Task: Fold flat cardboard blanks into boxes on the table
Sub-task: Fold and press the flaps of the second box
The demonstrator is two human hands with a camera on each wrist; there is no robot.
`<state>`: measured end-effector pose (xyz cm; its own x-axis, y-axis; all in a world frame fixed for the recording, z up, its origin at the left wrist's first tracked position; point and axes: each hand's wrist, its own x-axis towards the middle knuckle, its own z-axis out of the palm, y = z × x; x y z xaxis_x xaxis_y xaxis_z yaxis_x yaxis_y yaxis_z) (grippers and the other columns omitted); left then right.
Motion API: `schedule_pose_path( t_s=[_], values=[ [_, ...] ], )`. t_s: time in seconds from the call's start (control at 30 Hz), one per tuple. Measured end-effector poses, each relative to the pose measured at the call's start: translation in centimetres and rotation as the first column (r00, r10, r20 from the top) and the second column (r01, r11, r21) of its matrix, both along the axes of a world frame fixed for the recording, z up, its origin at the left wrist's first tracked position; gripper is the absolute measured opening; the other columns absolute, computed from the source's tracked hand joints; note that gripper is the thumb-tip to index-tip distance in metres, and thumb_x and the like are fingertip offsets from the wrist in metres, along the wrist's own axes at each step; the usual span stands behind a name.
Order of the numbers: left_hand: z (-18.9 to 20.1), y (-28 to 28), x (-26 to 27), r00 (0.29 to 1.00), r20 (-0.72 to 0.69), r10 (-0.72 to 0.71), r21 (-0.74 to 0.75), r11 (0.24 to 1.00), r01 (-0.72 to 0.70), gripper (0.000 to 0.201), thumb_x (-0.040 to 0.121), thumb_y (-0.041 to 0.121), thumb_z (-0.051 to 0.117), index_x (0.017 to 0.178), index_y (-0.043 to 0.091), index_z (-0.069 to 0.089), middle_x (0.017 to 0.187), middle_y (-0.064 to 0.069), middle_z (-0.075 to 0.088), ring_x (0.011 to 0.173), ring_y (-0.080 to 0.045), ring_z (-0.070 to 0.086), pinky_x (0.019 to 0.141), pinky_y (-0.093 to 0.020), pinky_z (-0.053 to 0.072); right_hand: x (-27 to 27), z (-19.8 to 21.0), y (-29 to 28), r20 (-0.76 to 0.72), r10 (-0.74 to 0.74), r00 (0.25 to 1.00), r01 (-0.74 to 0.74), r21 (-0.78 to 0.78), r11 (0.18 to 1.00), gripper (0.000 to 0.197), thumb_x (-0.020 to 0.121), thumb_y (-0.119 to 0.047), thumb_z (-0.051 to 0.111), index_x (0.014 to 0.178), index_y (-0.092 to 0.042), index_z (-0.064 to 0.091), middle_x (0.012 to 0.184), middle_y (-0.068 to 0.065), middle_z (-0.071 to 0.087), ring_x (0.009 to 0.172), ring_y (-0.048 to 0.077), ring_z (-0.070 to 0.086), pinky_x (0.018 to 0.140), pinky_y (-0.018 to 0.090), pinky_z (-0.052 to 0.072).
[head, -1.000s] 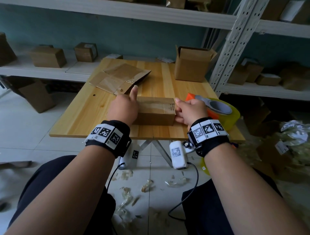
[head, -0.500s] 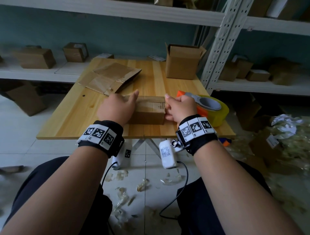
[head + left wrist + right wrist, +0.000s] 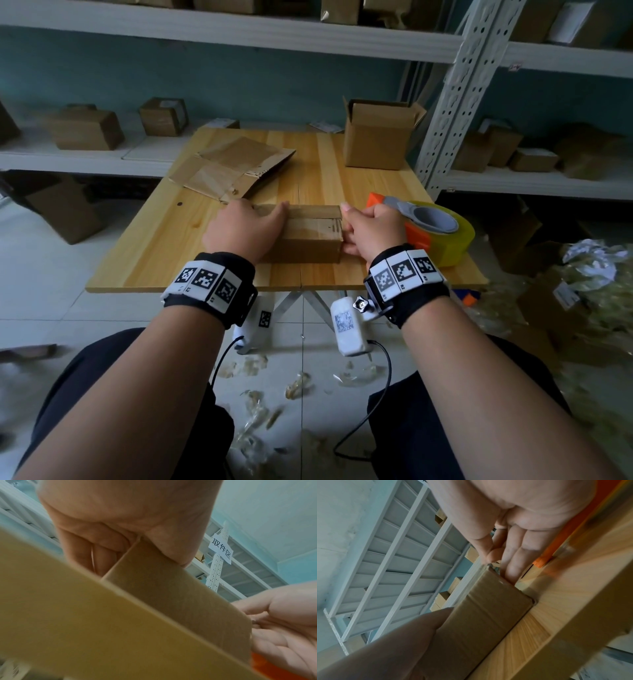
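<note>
A small brown cardboard box (image 3: 308,240) lies near the front edge of the wooden table (image 3: 154,253). My left hand (image 3: 246,229) covers its left end. In the left wrist view the thumb (image 3: 171,547) lies along the top edge of the box (image 3: 171,595) and the fingers reach down behind it. My right hand (image 3: 373,226) is at the right end. In the right wrist view its thumb tip (image 3: 493,555) sits on the top corner of the box (image 3: 488,612), with the fingers (image 3: 510,573) against the end face. Flat cardboard blanks (image 3: 233,168) lie farther back on the left.
An orange tape dispenser with a yellow roll (image 3: 435,233) sits just right of my right hand. An open, upright box (image 3: 376,137) stands at the table's back right. White shelves with boxes surround the table. Tape scraps litter the floor.
My left index finger, raised a second ago, now lies flat across the box top. My right hand stays at the box's right end. The box has hardly moved.
</note>
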<state>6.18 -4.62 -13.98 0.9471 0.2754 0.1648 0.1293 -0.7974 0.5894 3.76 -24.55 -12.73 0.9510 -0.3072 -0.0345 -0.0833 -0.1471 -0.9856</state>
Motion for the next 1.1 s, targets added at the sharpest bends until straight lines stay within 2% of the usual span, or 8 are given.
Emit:
schedule_pose_path(
  t_s=[0.13,0.27,0.37,0.5,0.6,0.73,0.83,1.1],
  values=[
    [0.4,-0.2,-0.3,0.999,-0.030,0.013,-0.001,1.000,-0.013,0.079,0.083,0.092,0.047,0.093,0.016,0.063,0.082,-0.003,0.067,0.071,-0.020,0.065,0.059,-0.032,0.056,0.1,-0.1,0.0,0.006,-0.006,1.000,0.007,-0.009,1.000,0.024,0.100,-0.033,0.070,0.099,-0.011,0.061,0.090,0.005,0.074,0.080,0.019,0.076,0.059,0.026,0.061],
    [0.7,-0.1,-0.8,0.999,-0.043,0.013,-0.030,0.999,-0.015,0.088,0.074,0.099,0.049,0.101,0.015,0.058,0.087,-0.002,0.062,0.076,-0.018,0.062,0.063,-0.035,0.057,0.1,-0.4,0.4,0.026,-0.037,0.999,0.038,-0.055,0.998,0.025,0.099,-0.038,0.071,0.093,-0.015,0.062,0.090,0.005,0.075,0.083,0.021,0.077,0.073,0.041,0.067],
    [0.8,-0.2,-1.0,0.999,-0.030,0.028,-0.003,1.000,-0.028,0.086,0.080,0.094,0.050,0.110,0.013,0.058,0.088,-0.001,0.060,0.075,-0.016,0.058,0.055,-0.031,0.046,0.0,-0.5,0.7,0.032,-0.040,0.999,0.043,-0.074,0.996,0.026,0.099,-0.039,0.070,0.093,-0.015,0.062,0.089,0.004,0.075,0.082,0.020,0.076,0.076,0.044,0.067],
    [1.0,-0.4,-1.3,0.997,-0.070,0.031,0.044,0.999,-0.028,0.078,0.087,0.087,0.051,0.103,0.011,0.060,0.084,-0.001,0.059,0.069,-0.015,0.055,0.052,-0.029,0.038,0.1,-0.7,1.1,0.035,-0.032,0.999,0.035,-0.072,0.997,0.027,0.098,-0.039,0.072,0.094,-0.014,0.063,0.089,0.005,0.076,0.081,0.022,0.077,0.073,0.044,0.067],
    [1.4,-0.4,-1.2,0.999,-0.040,0.034,0.043,0.999,-0.032,0.067,0.091,0.077,0.056,0.106,0.012,0.062,0.099,-0.004,0.063,0.080,-0.022,0.062,0.058,-0.032,0.046,0.3,-1.1,1.6,0.034,-0.026,0.999,0.029,-0.098,0.995,0.028,0.096,-0.042,0.073,0.092,-0.016,0.064,0.086,0.004,0.076,0.080,0.023,0.077,0.074,0.047,0.067],
    [1.8,-0.9,-1.5,0.999,0.045,-0.019,0.120,0.993,0.013,0.033,0.102,0.045,0.059,0.094,0.013,0.066,0.108,-0.006,0.063,0.092,-0.030,0.065,0.076,-0.041,0.060,0.4,-1.2,2.2,0.031,-0.012,0.999,0.017,-0.148,0.989,0.031,0.094,-0.046,0.073,0.090,-0.017,0.066,0.085,0.004,0.076,0.078,0.023,0.077,0.074,0.047,0.066],
    [1.5,-0.8,-1.7,0.998,0.060,-0.023,0.114,0.993,0.016,0.039,0.102,0.048,0.055,0.104,0.013,0.072,0.117,-0.008,0.060,0.096,-0.031,0.063,0.080,-0.045,0.060,0.4,-1.1,2.3,0.028,-0.006,1.000,0.009,-0.137,0.991,0.031,0.095,-0.046,0.073,0.091,-0.016,0.065,0.085,0.005,0.076,0.077,0.023,0.077,0.073,0.047,0.067],
    [1.1,-0.3,-1.5,0.992,0.120,-0.038,-0.032,0.999,0.042,0.038,0.105,0.049,0.057,0.104,0.018,0.079,0.092,0.001,0.071,0.084,-0.023,0.068,0.076,-0.041,0.063,0.5,-0.9,2.2,0.021,-0.004,1.000,0.007,-0.120,0.993,0.029,0.097,-0.038,0.073,0.092,-0.011,0.064,0.088,0.007,0.076,0.078,0.022,0.077,0.069,0.044,0.067]
  ],
)
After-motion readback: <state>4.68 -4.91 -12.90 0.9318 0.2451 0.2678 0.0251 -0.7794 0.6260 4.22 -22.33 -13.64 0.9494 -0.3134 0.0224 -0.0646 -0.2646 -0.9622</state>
